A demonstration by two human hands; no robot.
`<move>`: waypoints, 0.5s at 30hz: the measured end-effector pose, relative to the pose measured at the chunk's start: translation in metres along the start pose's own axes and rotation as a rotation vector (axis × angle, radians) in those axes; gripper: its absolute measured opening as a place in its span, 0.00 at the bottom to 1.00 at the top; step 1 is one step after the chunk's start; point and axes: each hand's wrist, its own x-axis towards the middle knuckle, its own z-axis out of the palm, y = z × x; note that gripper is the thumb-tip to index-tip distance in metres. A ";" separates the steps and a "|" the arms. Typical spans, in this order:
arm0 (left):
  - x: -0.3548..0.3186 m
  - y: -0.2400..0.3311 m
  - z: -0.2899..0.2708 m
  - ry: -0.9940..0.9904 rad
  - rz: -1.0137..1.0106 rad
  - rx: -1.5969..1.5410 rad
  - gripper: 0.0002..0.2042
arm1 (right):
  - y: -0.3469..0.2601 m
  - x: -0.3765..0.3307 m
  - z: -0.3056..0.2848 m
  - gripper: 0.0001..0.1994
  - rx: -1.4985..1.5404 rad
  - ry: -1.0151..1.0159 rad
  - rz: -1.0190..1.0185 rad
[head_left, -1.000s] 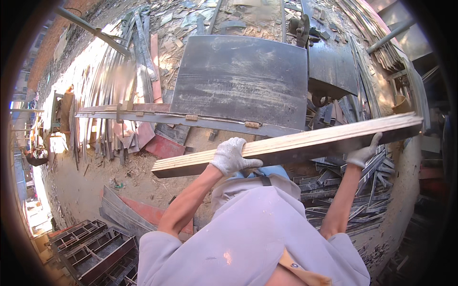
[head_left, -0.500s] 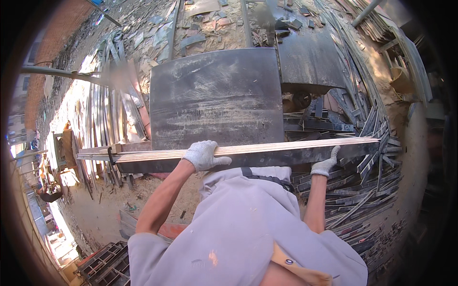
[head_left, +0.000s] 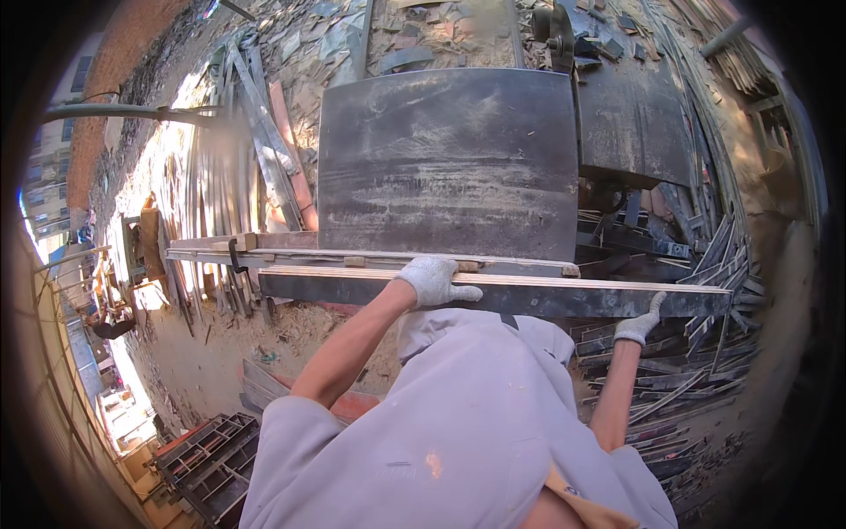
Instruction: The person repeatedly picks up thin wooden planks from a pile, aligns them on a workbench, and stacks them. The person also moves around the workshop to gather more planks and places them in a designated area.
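A bundle of long plywood strips [head_left: 555, 299] lies across in front of my waist, pale edges upward and a dark face toward me. My left hand [head_left: 438, 282], in a whitish work glove, is closed over the top of the bundle near its middle. Toward the right end, my right hand [head_left: 641, 324], gloved the same way, holds the strips from below; its thumb rests on the dark face and its fingers are mostly hidden. Just beyond the strips is a dark, dusty saw-type table [head_left: 445, 167] with a wooden rail [head_left: 304, 257] along its near edge.
A black clamp [head_left: 236, 256] grips the rail's left part. A second dark panel [head_left: 634, 132] stands right of the table. Scrap strips [head_left: 652, 375] pile up at right, more long strips [head_left: 233, 167] at left. Offcuts [head_left: 441, 31] cover the ground beyond. Dark metal frames [head_left: 207, 467] lie lower left.
Both hands have drawn the plywood strips back from the table's edge and slightly right, uncovering the rail. The whole view has also shifted.
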 end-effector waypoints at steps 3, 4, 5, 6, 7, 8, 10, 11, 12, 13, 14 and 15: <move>0.007 -0.035 0.000 -0.104 -0.048 0.023 0.44 | 0.016 -0.014 0.010 0.33 -0.046 0.022 -0.005; 0.007 -0.043 -0.004 -0.184 -0.091 0.070 0.45 | 0.019 -0.018 0.016 0.33 -0.048 0.007 0.011; 0.002 -0.050 -0.012 -0.100 -0.029 0.036 0.47 | 0.023 -0.021 0.024 0.33 -0.034 -0.009 0.023; 0.003 -0.058 -0.022 -0.099 -0.043 0.044 0.47 | 0.027 -0.025 0.031 0.34 -0.019 -0.025 0.036; 0.007 -0.065 -0.032 -0.099 -0.056 0.051 0.47 | 0.031 -0.026 0.040 0.33 -0.024 -0.003 0.039; 0.009 -0.070 -0.041 -0.099 -0.068 0.062 0.47 | 0.035 -0.029 0.051 0.34 0.040 -0.054 0.041; 0.008 -0.077 -0.052 -0.094 -0.056 0.056 0.47 | 0.040 -0.041 0.063 0.36 0.024 -0.012 0.049; 0.006 -0.080 -0.056 -0.090 -0.042 0.050 0.47 | 0.041 -0.044 0.067 0.36 0.029 -0.022 0.053; 0.006 -0.082 -0.058 -0.085 -0.029 0.043 0.47 | 0.041 -0.047 0.071 0.36 0.033 -0.033 0.057; 0.009 -0.085 -0.063 -0.069 -0.019 0.053 0.46 | 0.042 -0.047 0.076 0.36 0.036 -0.044 0.061; 0.013 -0.087 -0.071 -0.050 -0.013 0.064 0.45 | 0.040 -0.048 0.091 0.36 0.044 -0.021 0.098; 0.023 -0.090 -0.077 -0.049 -0.025 0.048 0.45 | 0.044 -0.037 0.094 0.36 0.033 -0.023 0.067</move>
